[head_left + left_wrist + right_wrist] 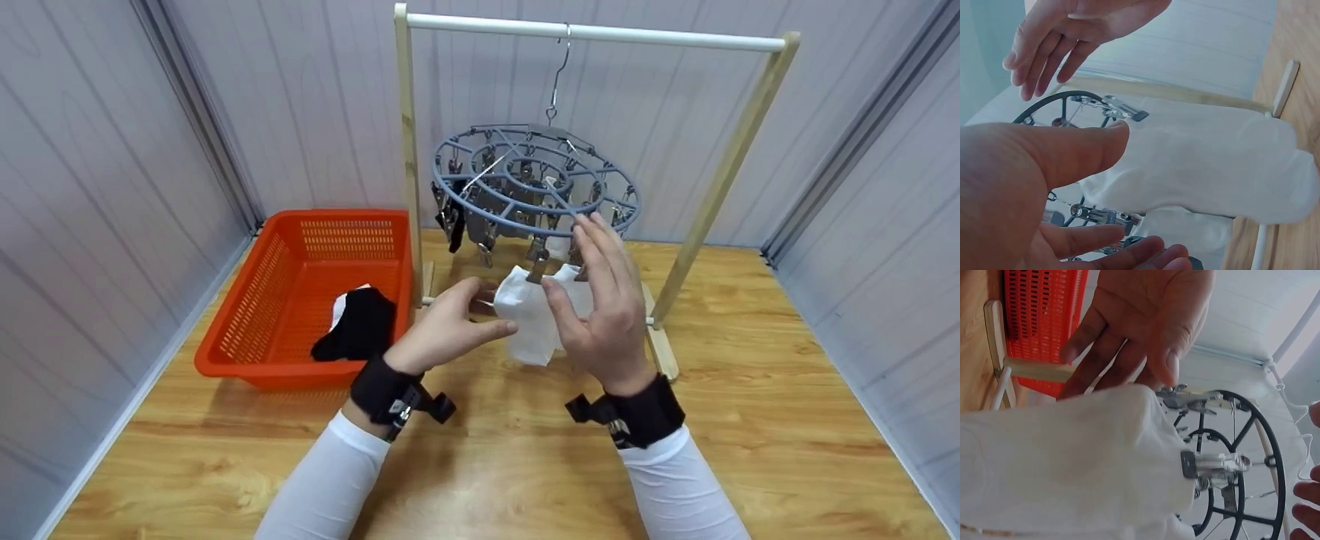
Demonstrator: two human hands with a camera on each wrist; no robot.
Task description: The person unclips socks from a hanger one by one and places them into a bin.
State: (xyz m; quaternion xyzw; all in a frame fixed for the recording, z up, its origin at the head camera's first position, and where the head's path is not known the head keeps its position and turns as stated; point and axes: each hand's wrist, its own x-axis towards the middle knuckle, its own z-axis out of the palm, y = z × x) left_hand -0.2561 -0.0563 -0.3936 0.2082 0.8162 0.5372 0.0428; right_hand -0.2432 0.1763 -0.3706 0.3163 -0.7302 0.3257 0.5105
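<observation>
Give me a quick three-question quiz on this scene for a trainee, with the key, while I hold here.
1. In the right wrist view, what holds the top of the nearest white sock? A) a knotted string B) a metal clip C) a strip of tape
2. True or false: the right grip is clenched into a fist.
3. What colour is the cloth that shows from under the black cloth in the orange basket?

Key: 1. B. 2. False; its fingers are extended. 3. White.
</observation>
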